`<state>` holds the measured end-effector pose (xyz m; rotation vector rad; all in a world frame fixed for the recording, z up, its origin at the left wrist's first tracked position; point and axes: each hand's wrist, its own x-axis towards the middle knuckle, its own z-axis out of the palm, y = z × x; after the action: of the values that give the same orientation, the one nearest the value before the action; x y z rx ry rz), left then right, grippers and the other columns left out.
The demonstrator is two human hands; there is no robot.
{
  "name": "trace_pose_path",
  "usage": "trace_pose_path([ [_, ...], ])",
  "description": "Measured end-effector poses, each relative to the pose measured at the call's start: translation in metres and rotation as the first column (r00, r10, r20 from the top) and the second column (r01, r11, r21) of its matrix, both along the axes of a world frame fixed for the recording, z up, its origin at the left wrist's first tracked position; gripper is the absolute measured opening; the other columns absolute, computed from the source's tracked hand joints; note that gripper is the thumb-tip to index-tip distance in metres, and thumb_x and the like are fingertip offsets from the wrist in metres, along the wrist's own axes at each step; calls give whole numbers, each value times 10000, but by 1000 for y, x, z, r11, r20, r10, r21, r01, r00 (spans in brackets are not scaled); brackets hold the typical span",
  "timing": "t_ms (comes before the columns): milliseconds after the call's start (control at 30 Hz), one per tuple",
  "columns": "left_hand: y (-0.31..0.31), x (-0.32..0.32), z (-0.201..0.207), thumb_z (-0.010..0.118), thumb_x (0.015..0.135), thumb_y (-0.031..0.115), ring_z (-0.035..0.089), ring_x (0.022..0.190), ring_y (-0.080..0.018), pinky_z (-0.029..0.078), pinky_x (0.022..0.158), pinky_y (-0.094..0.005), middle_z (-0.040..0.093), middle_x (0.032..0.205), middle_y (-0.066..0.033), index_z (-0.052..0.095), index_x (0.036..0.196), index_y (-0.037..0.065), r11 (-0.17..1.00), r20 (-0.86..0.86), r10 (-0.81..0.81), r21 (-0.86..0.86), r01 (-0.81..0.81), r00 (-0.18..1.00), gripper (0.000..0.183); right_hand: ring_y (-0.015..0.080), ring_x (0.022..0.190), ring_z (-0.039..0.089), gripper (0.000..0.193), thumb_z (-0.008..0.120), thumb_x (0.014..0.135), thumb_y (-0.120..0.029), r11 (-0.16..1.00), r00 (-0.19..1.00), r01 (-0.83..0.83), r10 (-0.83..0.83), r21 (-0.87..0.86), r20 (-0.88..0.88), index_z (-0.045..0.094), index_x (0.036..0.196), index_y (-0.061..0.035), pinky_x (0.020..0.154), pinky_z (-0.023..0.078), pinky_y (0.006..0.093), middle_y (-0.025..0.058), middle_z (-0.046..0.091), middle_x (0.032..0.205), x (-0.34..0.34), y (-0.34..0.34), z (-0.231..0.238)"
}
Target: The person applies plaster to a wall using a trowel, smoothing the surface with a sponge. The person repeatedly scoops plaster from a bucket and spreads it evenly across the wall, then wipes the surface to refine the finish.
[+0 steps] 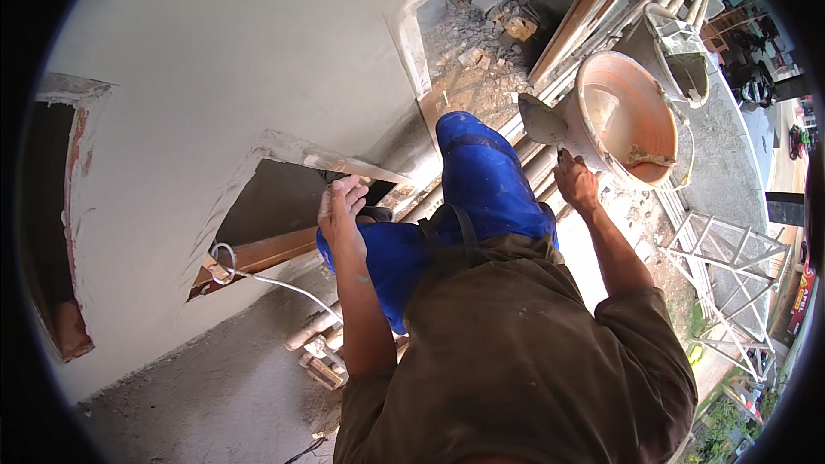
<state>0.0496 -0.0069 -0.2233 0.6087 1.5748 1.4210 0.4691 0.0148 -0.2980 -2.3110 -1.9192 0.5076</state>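
So the right hand [577, 182] has its fingers wrapped around the handle of a mortar-smeared trowel with a grey, leaf-shaped metal blade [541, 121]. The blade sticks up and a bit left, right by the near-left side of a big round bucket with a pale outside and an orange-pink inside [660, 113]. Can't tell if the two actually touch. There's pale, wet-looking stuff in the bottom of the bucket, plus a tan lump down by the lower rim.

Left hand [342, 208] is up in front of a smooth whitish plastered wall [215, 77], near one of the cut-out openings. Fingers are apart and loosely bent, with whitish smears on the tips.

Behind the bucket there's a second, greyish bucket [640, 43], and further right a silvery metal lattice frame [730, 262]. Grey and brown broken rubble [490, 21] shows through the top opening, and a white bendy cable [296, 287] comes out of the lower one. The person's wearing bright blue trousers [490, 176] and a dark brown shirt [524, 352].
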Motion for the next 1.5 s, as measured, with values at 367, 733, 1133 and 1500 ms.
trace_pose_path([
  [367,-19,-9,4,545,976,387,644,951,-192,480,850,-327,674,1083,-113,629,1076,36,993,-7,118,-19,-119,993,375,443,854,615,281,571,861,-175,977,974,-172,149,-129,-168,571,1087,-8,726,472,507,245,640,870,51,-98,17],
  [733,-145,-55,-63,610,933,237,642,811,-244,504,731,-341,655,933,-160,605,1056,-22,756,-346,648,179,-630,679,287,113,613,505,366,632,873,-186,906,791,-423,361,-17,-495,556,1142,51,544,415,286,70,567,715,-66,-7,128],
  [1133,-353,-46,-163,607,910,313,430,1273,-372,293,1072,-490,484,1362,-178,531,1243,34,320,-924,330,-85,-944,195,441,82,630,495,224,652,825,-44,403,350,-911,867,86,-354,588,1032,9,567,430,247,37,564,746,-324,0,197],
  [1500,-344,-53,-173,499,951,452,330,1383,-294,149,1167,-512,362,1490,-132,453,1363,50,489,-799,224,-403,-774,558,577,39,690,481,316,641,867,-61,193,112,-967,910,168,-400,553,1155,37,633,420,201,0,558,810,-439,-47,172],
])
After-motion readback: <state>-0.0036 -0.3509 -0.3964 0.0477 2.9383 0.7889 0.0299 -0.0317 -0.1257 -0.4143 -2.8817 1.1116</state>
